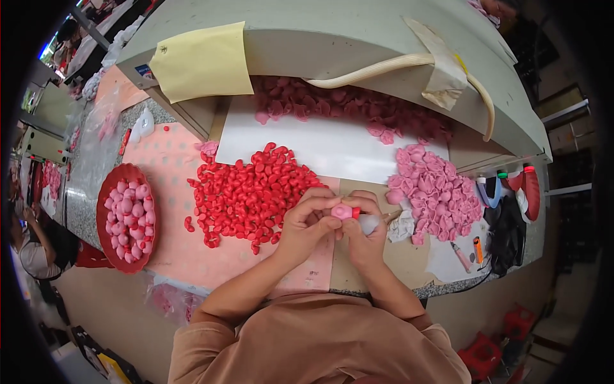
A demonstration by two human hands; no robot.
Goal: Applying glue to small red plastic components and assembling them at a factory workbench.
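My left hand (pixel 306 225) and my right hand (pixel 366 242) meet in front of me, fingers closed around a small pink hollow piece (pixel 341 211). A red part (pixel 356 212) shows at its right side, by my right fingers. A translucent whitish object (pixel 369 223) sticks out at my right hand; its kind is unclear, and my fingers hide part of it. Left of my hands spreads a heap of small curved red pieces (pixel 249 195). To the right lies a pile of thin pink cup-shaped pieces (pixel 438 192).
A red fluted bowl (pixel 102 221) at left holds pink-and-red assembled pieces. A grey metal hood (pixel 358 38) arches over a white surface (pixel 288 150) with more pink pieces behind. Crumpled tissue (pixel 401 226), an orange cutter (pixel 478 249), a black bag (pixel 508 233) and bottles (pixel 530 192) lie right.
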